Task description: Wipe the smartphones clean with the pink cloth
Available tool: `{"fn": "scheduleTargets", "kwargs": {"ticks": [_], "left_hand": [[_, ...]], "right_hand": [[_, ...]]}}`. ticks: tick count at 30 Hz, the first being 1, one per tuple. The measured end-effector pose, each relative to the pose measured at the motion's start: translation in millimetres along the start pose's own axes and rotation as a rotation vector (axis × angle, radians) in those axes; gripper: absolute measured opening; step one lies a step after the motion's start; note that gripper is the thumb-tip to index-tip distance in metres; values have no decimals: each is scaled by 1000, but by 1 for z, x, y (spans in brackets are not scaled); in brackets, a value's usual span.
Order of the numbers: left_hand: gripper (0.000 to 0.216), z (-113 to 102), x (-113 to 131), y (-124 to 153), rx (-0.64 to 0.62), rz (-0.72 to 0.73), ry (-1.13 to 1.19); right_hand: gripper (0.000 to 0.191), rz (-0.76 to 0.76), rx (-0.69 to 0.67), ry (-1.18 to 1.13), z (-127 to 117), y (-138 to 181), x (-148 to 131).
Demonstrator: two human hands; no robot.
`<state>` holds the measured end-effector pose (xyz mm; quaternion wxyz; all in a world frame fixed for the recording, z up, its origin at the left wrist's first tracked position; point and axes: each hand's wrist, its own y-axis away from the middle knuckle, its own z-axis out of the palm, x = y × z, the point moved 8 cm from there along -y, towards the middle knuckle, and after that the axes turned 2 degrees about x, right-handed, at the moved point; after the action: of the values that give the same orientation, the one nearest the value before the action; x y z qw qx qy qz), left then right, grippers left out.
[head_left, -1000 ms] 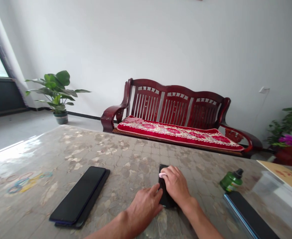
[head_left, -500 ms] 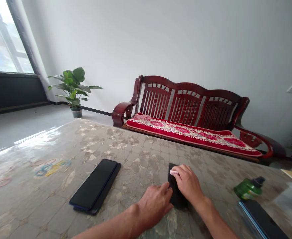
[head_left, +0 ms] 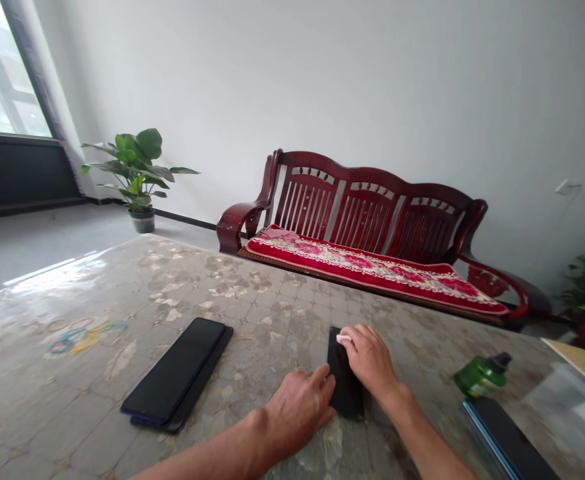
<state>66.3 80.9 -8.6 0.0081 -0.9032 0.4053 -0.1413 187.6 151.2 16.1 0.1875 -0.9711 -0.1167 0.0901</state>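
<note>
A dark smartphone (head_left: 345,393) lies flat on the patterned tabletop between my hands. My left hand (head_left: 300,407) rests at its left edge, fingers bent and holding it against the table. Over the upper right part of the phone is my right hand (head_left: 370,357), its fingers closed on a small whitish wipe (head_left: 343,339) that pokes out by the thumb and touches the screen. Most of the wipe is hidden under the fingers. Left of my hands, another dark phone (head_left: 175,373) lies on top of a second dark slab, slightly offset.
At right stand a green bottle (head_left: 482,375) with a black cap, stacked phones (head_left: 507,437) and a clear plastic box (head_left: 567,407). Coloured rubber bands (head_left: 80,337) lie at left on the table (head_left: 267,320). Beyond are a wooden bench (head_left: 362,213) and a potted plant (head_left: 140,173).
The whole view has shifted a little, so things appear further left. My right hand and the wipe stay near the phone's top; my left hand keeps its place at the edge.
</note>
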Motion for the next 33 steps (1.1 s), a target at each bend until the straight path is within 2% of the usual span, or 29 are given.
{"fn": "scheduleTargets", "kwargs": {"ticks": [5,13,22,29,33], "left_hand": [[21,1,1,0,-2,0,-24],[27,2,2,0,7,38,-63],[24,1,3,-1,41,48,-95],[23,1,5,0,56,86,-126],[24,0,5,1,56,80,-117]], "right_hand": [[20,-64,-1,-52,-5,19,-8],[21,13,67,71,-4,-9,12],[19,-57,11,-73,-10,25,3],[21,27,46,43,-2,-5,20],[22,27,62,35,1,-4,24]]}}
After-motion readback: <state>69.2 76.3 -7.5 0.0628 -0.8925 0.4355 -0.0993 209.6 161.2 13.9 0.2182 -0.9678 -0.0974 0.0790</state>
